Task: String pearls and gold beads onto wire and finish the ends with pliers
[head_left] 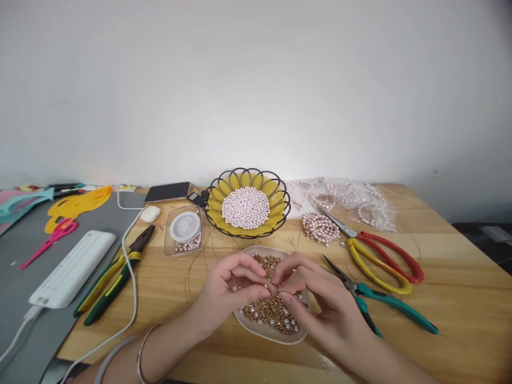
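Over a pale dish point(275, 338) of gold and pearly beads point(269, 310), my two hands meet at the fingertips. My left hand point(236, 285) is closed in a pinch, with a small gold bead point(265, 286) showing at its thumb and index finger. Thumb and fingers of my right hand point(316, 290) are pressed together just beside it; whatever they hold is too small to make out. Thin wire or thread point(190, 272) curves across the table left of the dish.
Behind the dish stands a yellow basket point(280, 213) of pink beads. Right: scissors point(384, 261), teal-handled pliers point(396, 306), a beaded coil point(321, 228), plastic bags point(360, 200). Left: a clear box point(170, 248) with a spool, green-yellow pliers point(116, 277), a white cable point(134, 288), a power bank point(74, 269).
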A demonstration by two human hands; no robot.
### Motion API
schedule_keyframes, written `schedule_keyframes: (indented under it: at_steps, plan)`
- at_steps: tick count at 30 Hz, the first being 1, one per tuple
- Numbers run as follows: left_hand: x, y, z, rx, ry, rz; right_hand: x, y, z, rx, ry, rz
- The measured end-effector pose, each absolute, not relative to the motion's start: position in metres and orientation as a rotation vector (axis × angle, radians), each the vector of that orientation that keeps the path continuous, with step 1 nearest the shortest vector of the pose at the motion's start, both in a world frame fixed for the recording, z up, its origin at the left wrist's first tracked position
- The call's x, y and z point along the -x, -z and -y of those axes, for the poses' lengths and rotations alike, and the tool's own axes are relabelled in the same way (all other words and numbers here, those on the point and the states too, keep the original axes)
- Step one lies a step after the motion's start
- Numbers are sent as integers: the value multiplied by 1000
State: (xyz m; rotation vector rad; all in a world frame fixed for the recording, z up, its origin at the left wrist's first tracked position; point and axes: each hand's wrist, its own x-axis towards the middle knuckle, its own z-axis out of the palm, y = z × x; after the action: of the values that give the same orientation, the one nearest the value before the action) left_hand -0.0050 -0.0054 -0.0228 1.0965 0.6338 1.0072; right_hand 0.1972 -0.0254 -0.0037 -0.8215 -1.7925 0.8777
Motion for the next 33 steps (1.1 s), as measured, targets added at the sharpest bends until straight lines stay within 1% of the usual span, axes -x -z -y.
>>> schedule_keyframes:
  at_steps: [6,17,33]
  plan:
    - [5,23,3,-1111,-1049,-612,-197,6,26,849,-876,1767]
    - [3,22,2,-1128,-1160,-601,-198,11,26,962,-766,1726]
    - [3,21,2,-1123,-1144,-624,-201,9,24,908,-666,1810]
